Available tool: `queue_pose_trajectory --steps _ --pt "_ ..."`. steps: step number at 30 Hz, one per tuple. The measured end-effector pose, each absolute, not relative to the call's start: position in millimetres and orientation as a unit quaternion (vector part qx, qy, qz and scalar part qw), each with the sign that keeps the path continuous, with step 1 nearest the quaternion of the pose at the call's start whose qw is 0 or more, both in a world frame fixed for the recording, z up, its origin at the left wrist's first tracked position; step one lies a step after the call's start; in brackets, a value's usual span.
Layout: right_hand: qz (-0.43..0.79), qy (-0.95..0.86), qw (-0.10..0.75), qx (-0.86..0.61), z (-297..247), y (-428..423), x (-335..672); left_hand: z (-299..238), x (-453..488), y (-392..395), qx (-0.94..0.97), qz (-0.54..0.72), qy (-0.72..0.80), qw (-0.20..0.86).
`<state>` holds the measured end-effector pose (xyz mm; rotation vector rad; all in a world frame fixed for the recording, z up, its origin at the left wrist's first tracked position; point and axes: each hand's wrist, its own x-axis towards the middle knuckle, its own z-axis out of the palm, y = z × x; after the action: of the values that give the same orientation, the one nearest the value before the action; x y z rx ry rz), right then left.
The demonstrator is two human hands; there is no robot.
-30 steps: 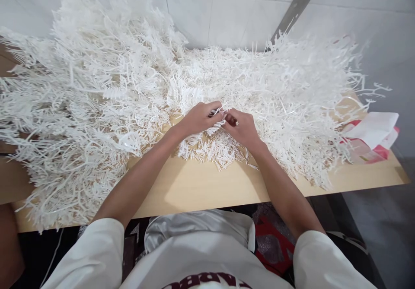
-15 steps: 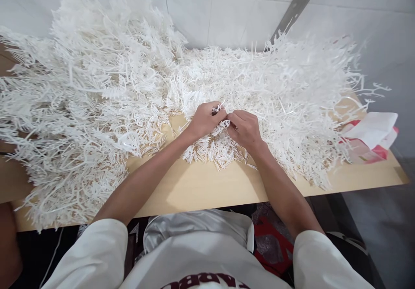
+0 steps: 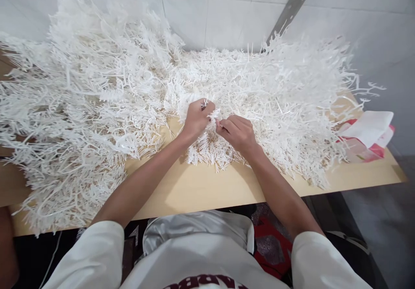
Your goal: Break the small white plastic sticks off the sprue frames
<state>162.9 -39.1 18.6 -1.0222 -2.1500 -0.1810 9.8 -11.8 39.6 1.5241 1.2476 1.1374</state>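
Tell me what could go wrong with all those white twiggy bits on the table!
The left heap of twiggy bits reaches the table's near edge, so some might slip onto the floor.

The little white piece in the left hand looks much like the loose bits below, so if dropped, it could be hard to find.

The right heap reaches right up to the tissue pack, so bits might get caught there.

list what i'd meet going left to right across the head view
tall left-hand heap of white branched pieces → left hand → right hand → pink-and-white packet
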Motion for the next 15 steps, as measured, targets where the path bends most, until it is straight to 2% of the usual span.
queue_pose_trajectory --steps 6,11,15 --pt "0.005 -0.762 0.466 -0.449 20 -37 161 49 -4 -2 0.706 0.412 0.469 0.334" --pt "0.091 -0.723 0.477 -0.491 21 -29 162 45 -7 4 0.786 0.371 0.424 0.254" --pt "0.216 -0.652 0.514 -0.514 19 -28 159 60 -12 -12 0.811 0.373 0.419 0.168"
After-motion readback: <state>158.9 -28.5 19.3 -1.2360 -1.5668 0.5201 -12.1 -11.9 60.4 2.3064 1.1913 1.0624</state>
